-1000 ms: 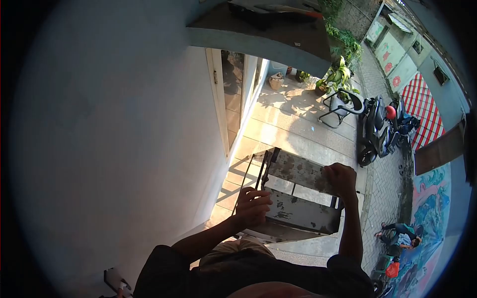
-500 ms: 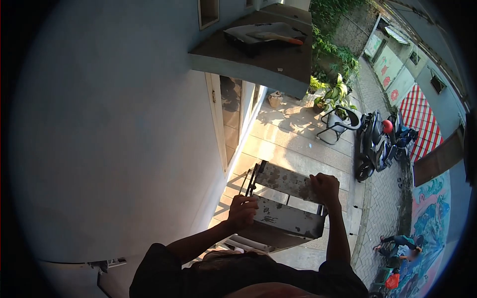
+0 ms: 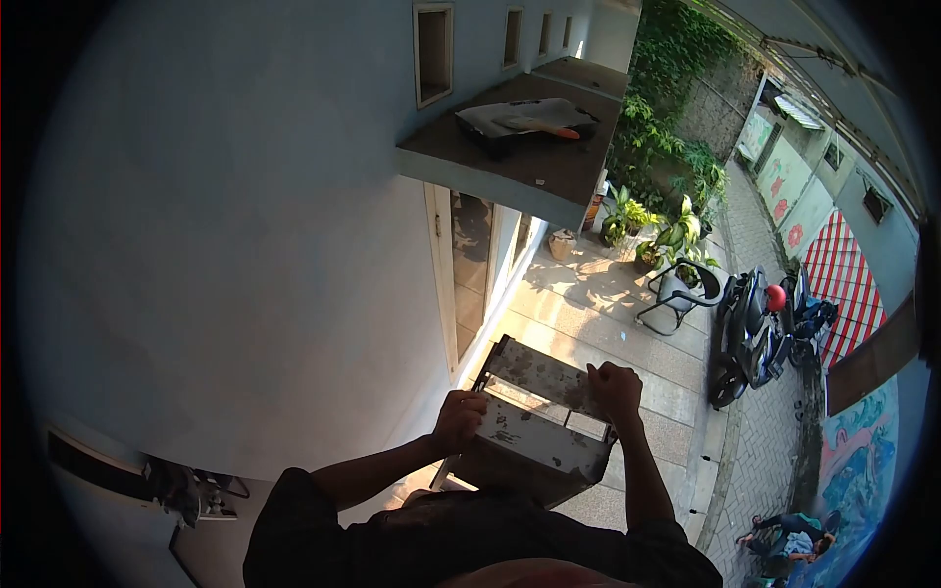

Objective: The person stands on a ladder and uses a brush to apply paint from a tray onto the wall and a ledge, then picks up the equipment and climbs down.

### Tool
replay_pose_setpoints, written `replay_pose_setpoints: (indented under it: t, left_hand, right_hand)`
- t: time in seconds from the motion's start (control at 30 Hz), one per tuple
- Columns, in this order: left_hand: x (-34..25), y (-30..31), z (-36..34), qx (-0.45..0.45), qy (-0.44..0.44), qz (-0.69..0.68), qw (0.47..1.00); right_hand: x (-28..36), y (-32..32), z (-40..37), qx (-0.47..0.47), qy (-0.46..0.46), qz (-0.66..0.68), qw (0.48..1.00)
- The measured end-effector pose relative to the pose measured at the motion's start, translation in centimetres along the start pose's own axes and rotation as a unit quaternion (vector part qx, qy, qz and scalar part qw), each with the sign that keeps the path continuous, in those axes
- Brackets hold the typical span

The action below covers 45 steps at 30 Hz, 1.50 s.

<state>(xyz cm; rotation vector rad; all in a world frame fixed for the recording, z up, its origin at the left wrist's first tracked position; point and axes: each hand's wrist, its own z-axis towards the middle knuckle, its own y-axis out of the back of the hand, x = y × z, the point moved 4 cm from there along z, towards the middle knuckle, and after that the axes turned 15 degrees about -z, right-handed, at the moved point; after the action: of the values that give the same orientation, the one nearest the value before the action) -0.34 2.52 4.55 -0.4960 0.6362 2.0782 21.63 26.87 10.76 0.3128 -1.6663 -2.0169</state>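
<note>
A worn stepladder [image 3: 544, 436] with paint-spotted treads stands right in front of my body, seen from above. My left hand [image 3: 459, 421] is wrapped round its left edge beside the nearer tread. On the right end of the farther tread [image 3: 539, 376], my right hand [image 3: 615, 390] is closed round the edge. Ahead, a concrete ledge [image 3: 490, 176] juts from the wall, with a grey cloth-like sheet [image 3: 520, 116] and an orange-tipped tool [image 3: 561, 131] lying on it.
A pale wall [image 3: 245, 245] fills the left side. Below are a chair [image 3: 676, 294], potted plants [image 3: 676, 235] and parked motorbikes [image 3: 750, 333] by a paved lane [image 3: 760, 441]. A person [image 3: 794, 534] is low at the bottom right, near a painted wall.
The view has tilted up and shifted, so the ledge, chair and motorbikes sit lower and more wall openings show. Both hands remain closed on the stepladder, which appears slightly further left.
</note>
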Motion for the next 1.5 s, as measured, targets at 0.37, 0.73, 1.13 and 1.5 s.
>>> replay_pose_setpoints:
  t: [0.37, 0.73, 1.13, 1.5]
  left_hand:
    - [0.0, 0.0, -0.2, -0.007, -0.01, 0.002, 1.0]
    - [-0.5, -0.2, 0.0, -0.011, -0.013, 0.012, 1.0]
    - [-1.7, 2.1, 5.7, 0.06, 0.012, -0.019, 0.998]
    - [2.0, -4.0, 18.1, 0.2, 0.055, -0.018, 0.978]
  right_hand:
    - [-0.5, -0.3, 0.0, -0.029, -0.007, 0.085, 0.996]
    - [-0.3, -0.4, 0.1, -0.034, 0.013, 0.071, 0.997]
    - [-0.5, 0.1, 0.0, 0.01, 0.012, 0.106, 0.994]
    - [2.1, 11.1, 9.1, -0.117, 0.145, 0.285, 0.94]
